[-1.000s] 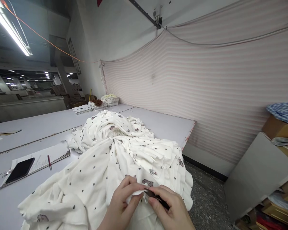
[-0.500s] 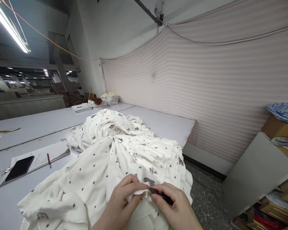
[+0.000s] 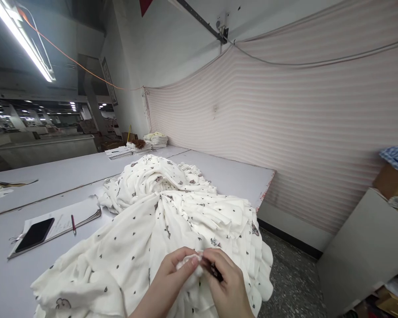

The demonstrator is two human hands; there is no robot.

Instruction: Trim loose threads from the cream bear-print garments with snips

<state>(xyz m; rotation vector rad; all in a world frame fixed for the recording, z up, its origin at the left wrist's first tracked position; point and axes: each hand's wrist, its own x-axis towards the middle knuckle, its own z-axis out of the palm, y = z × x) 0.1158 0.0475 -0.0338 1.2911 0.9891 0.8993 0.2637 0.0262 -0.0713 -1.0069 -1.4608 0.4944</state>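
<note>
White fabric (image 3: 126, 238) printed with small dark marks and animal figures lies gathered in folds over the table's near side. My left hand (image 3: 174, 274) pinches a bunched edge of it between thumb and fingers. Close beside, almost fingertip to fingertip, my right hand (image 3: 227, 278) is closed around small dark thread snips (image 3: 216, 271). Fingers cover most of the snips, so their blades cannot be made out. The right fingertips meet the fabric edge at the left thumb.
On the table (image 3: 6, 229) at left lie a clipboard with papers (image 3: 66, 216), a black phone (image 3: 36, 234) and a red pen (image 3: 73, 224). Folded fabric stacks (image 3: 155, 140) stand at the back. A grey cabinet (image 3: 361, 247) with a cardboard box is at right.
My right hand has drawn closer to the left and turned more upright, with the snips now more hidden. The fabric edge is bunched tighter. The view has shifted slightly.
</note>
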